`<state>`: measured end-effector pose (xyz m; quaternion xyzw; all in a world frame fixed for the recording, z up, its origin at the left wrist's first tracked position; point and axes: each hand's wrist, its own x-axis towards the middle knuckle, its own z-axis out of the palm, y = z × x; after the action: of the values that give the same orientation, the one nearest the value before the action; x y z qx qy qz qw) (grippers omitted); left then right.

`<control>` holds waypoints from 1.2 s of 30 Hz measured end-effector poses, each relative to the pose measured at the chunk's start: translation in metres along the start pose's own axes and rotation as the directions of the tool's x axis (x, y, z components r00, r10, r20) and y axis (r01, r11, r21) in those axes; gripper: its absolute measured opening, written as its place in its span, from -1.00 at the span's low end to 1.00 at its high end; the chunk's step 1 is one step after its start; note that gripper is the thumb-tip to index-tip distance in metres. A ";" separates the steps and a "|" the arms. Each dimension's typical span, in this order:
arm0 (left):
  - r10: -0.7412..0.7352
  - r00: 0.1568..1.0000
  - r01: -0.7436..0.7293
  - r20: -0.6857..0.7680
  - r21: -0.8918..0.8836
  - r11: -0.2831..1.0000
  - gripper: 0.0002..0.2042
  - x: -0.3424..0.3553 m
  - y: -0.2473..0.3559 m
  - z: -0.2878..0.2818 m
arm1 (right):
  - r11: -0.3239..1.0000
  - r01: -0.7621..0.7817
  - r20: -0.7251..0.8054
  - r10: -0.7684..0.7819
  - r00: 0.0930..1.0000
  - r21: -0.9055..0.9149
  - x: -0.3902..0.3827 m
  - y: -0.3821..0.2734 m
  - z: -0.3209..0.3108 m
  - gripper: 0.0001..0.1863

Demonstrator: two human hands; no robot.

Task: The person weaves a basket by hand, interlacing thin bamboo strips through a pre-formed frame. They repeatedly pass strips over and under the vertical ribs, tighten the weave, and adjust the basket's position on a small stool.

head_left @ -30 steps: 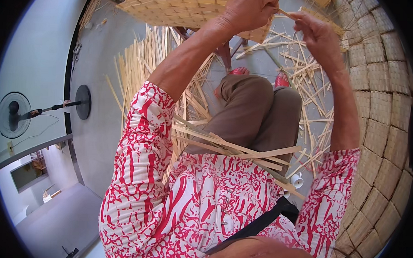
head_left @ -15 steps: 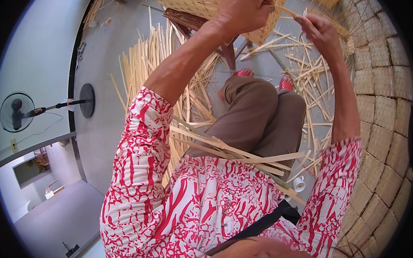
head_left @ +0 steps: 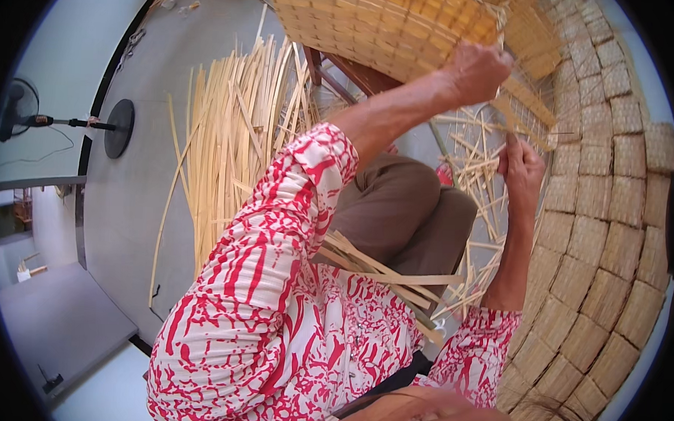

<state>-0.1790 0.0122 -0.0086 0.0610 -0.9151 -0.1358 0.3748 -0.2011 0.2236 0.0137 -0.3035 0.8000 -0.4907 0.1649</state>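
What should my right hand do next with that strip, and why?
Probably draw the strip down and snug against the woven basket. The left hand grips the basket's edge and steadies it, the right hand just below pinches the strip, and loose strip ends still stick out between them, so the edge looks unfinished.

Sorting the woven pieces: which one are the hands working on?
The unfinished mat at top, gripped by the left hand; the others are stacked at right, untouched.
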 end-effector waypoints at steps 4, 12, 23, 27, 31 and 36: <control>0.029 0.998 -0.029 -0.059 0.008 1.000 -0.80 -0.015 0.001 -0.008 | 0.998 0.046 0.106 -0.041 0.994 -0.049 -0.007 0.009 -0.013 -0.57; 0.073 0.997 -0.060 0.017 -0.405 0.912 -0.82 -0.084 0.006 -0.083 | 0.980 0.123 0.270 -0.077 0.960 -0.157 -0.019 -0.026 0.004 -0.64; -0.399 0.843 0.536 0.360 -0.520 0.665 -0.80 -0.144 -0.133 -0.212 | 0.991 0.061 0.503 0.006 0.864 -0.117 0.002 0.006 -0.062 -0.80; -0.433 0.850 0.526 0.300 -0.501 0.687 -0.78 -0.157 -0.165 -0.236 | 0.976 0.086 0.498 0.026 0.867 -0.200 0.024 -0.004 -0.073 -0.79; -0.498 0.836 0.536 0.232 -0.546 0.644 -0.78 -0.162 -0.189 -0.237 | 0.935 0.295 0.414 -0.194 0.889 -0.196 0.058 -0.002 -0.071 -0.79; -0.596 0.795 0.542 0.109 -0.569 0.618 -0.80 -0.164 -0.206 -0.238 | 0.866 0.376 0.327 -0.269 0.906 -0.328 0.093 -0.023 -0.053 -0.79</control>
<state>0.1069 -0.1980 -0.0168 0.2379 -0.7451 -0.5132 0.3534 -0.2941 0.1919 0.0613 -0.5245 0.7874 -0.2990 0.1248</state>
